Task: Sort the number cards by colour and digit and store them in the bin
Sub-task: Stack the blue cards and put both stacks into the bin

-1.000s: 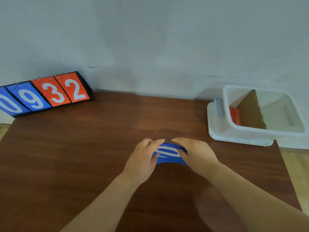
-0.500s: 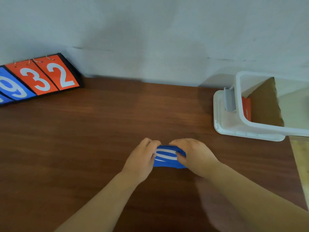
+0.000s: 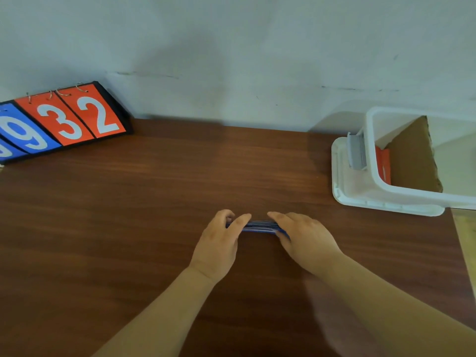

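A stack of blue number cards (image 3: 260,226) is held between my hands over the middle of the brown table (image 3: 128,215), seen almost edge-on. My left hand (image 3: 219,243) grips its left end with thumb on top. My right hand (image 3: 306,238) grips its right end. A white plastic bin (image 3: 373,171) stands at the right edge, with a cardboard divider (image 3: 414,161) inside and orange cards (image 3: 383,166) in its left compartment.
A flip scoreboard (image 3: 61,119) leans against the wall at the back left, showing blue 9 and orange 3 and 2. The bin sits on its white lid (image 3: 345,186). A grey clip (image 3: 356,153) hangs on the bin's left wall. The table's right edge lies just below the bin.
The card stack has tipped from face-up to nearly edge-on between my hands. The view has swung slightly left and up, so the scoreboard shows more than half a second ago.
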`<control>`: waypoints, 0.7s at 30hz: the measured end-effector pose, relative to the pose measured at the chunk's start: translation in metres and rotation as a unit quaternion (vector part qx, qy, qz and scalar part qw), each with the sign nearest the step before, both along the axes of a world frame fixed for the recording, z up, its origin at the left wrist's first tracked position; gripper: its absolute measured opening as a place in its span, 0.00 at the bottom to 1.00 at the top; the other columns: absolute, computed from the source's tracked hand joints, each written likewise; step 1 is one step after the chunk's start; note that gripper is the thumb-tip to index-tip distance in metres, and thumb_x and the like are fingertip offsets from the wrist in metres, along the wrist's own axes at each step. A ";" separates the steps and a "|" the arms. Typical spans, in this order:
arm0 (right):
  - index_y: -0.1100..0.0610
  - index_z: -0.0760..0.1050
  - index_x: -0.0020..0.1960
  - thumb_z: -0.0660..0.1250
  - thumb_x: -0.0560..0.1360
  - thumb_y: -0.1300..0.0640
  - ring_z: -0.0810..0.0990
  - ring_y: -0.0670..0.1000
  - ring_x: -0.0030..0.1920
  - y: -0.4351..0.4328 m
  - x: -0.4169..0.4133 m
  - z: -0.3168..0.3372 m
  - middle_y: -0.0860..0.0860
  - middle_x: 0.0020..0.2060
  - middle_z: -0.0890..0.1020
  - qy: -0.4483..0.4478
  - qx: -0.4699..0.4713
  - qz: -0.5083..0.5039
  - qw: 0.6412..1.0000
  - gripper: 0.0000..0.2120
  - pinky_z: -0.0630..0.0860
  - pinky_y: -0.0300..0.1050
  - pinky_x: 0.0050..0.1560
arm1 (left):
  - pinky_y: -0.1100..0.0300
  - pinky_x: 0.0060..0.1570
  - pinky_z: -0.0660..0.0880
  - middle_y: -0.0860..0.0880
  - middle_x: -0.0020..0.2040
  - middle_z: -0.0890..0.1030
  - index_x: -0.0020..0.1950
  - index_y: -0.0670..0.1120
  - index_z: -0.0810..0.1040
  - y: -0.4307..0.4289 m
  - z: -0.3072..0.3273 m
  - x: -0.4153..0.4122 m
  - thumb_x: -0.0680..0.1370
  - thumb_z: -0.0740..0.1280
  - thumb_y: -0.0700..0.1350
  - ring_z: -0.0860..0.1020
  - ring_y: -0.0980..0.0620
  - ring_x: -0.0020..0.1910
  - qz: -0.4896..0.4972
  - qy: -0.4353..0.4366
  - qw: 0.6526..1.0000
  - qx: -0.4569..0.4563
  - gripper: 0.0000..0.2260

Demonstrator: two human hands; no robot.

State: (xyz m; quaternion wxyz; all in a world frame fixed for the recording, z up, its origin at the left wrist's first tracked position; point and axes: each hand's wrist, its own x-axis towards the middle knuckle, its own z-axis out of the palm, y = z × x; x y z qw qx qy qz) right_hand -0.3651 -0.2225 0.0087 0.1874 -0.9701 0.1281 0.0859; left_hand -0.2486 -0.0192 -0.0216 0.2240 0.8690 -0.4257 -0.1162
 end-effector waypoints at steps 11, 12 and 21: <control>0.45 0.73 0.71 0.64 0.81 0.51 0.76 0.45 0.56 -0.007 0.003 -0.007 0.43 0.57 0.79 -0.040 0.060 -0.052 0.996 0.19 0.77 0.42 0.57 | 0.54 0.62 0.78 0.50 0.72 0.63 0.73 0.56 0.71 -0.009 0.005 0.001 0.81 0.66 0.39 0.71 0.53 0.68 0.091 0.055 0.994 -0.001 0.23; 0.45 0.73 0.71 0.65 0.81 0.51 0.75 0.45 0.57 -0.007 0.002 -0.008 0.43 0.58 0.78 -0.041 0.058 -0.050 0.996 0.19 0.77 0.42 0.57 | 0.54 0.63 0.77 0.50 0.74 0.62 0.74 0.57 0.70 -0.009 0.003 0.000 0.81 0.66 0.38 0.70 0.52 0.70 0.093 0.059 0.994 0.005 0.24; 0.42 0.67 0.75 0.70 0.77 0.44 0.72 0.40 0.62 -0.009 -0.011 -0.014 0.40 0.67 0.70 -0.047 0.120 -0.138 0.982 0.29 0.74 0.36 0.59 | 0.66 0.61 0.73 0.52 0.75 0.60 0.73 0.56 0.69 -0.008 0.000 -0.010 0.82 0.64 0.40 0.69 0.57 0.68 0.122 0.123 0.983 -0.053 0.21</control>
